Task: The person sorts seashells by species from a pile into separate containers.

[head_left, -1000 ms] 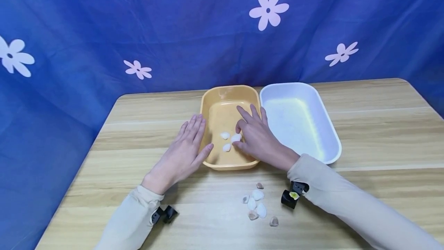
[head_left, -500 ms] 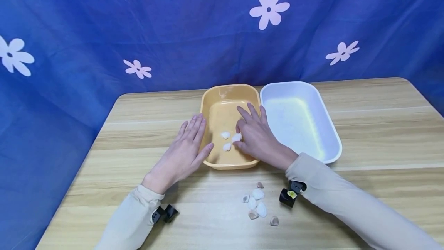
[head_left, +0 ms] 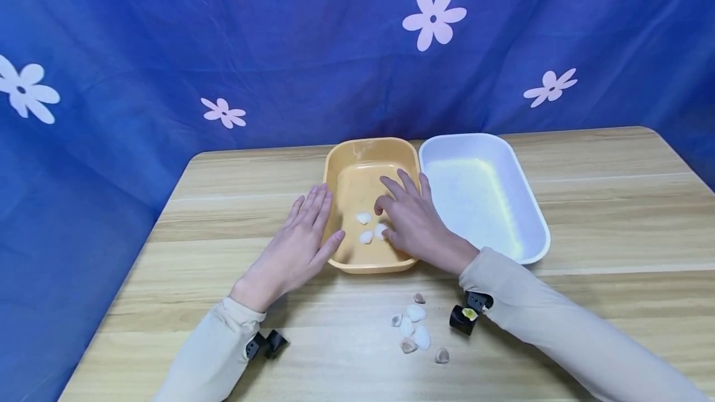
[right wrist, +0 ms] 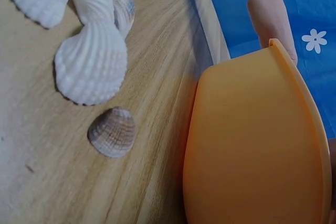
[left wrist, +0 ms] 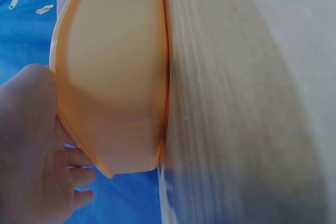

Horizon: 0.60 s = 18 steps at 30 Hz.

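Observation:
My left hand [head_left: 293, 247] rests with straight fingers along the left rim of the orange tray [head_left: 371, 267]. In the left wrist view its thumb touches the rim of the tray [left wrist: 113, 66]. Over the right side of the tray is my right hand [head_left: 413, 219], thumb and index finger apart. Just at its thumb tip lies a white seashell [head_left: 380, 231], partly covered by the thumb. Two more white shells, an upper shell [head_left: 364, 218] and a lower shell [head_left: 365, 237], lie beside it on the tray floor.
A white tray [head_left: 537, 228] stands against the orange one on its right. In front lie several loose shells, among them a large white shell [right wrist: 92, 64] and a small brownish shell [right wrist: 113, 132]. A blue flowered cloth [head_left: 313, 48] hangs behind the wooden table [head_left: 625, 216].
My right thumb and index finger have parted and let go of the white shell, which now sits slightly lower on the tray floor. The left hand has stayed put.

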Each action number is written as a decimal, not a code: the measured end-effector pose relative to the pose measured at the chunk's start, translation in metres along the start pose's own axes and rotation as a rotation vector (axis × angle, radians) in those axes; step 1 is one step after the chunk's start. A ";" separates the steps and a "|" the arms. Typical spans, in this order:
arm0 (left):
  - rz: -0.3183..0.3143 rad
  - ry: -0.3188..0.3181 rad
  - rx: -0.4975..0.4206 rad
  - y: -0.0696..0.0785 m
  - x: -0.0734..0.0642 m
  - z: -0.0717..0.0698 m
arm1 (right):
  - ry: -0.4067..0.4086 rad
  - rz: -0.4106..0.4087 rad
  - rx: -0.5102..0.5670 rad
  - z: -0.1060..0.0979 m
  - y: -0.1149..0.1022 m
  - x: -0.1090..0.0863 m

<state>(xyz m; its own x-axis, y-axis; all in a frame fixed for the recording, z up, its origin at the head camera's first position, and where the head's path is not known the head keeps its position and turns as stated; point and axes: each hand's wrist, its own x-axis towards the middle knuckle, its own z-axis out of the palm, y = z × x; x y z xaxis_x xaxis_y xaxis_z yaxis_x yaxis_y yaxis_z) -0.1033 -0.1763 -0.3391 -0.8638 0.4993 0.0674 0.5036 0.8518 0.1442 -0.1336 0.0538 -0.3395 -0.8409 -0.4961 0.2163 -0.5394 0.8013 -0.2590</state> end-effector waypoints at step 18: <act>0.016 0.015 -0.002 -0.001 0.001 0.002 | 0.155 -0.206 0.215 -0.023 -0.003 -0.035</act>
<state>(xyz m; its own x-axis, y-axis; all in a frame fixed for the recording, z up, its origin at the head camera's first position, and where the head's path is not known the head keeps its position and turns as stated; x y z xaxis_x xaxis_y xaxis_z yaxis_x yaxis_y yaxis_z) -0.1048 -0.1760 -0.3408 -0.8557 0.5106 0.0841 0.5175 0.8433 0.1450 -0.1013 0.0763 -0.3242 -0.7051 -0.5707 0.4209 -0.7085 0.5918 -0.3844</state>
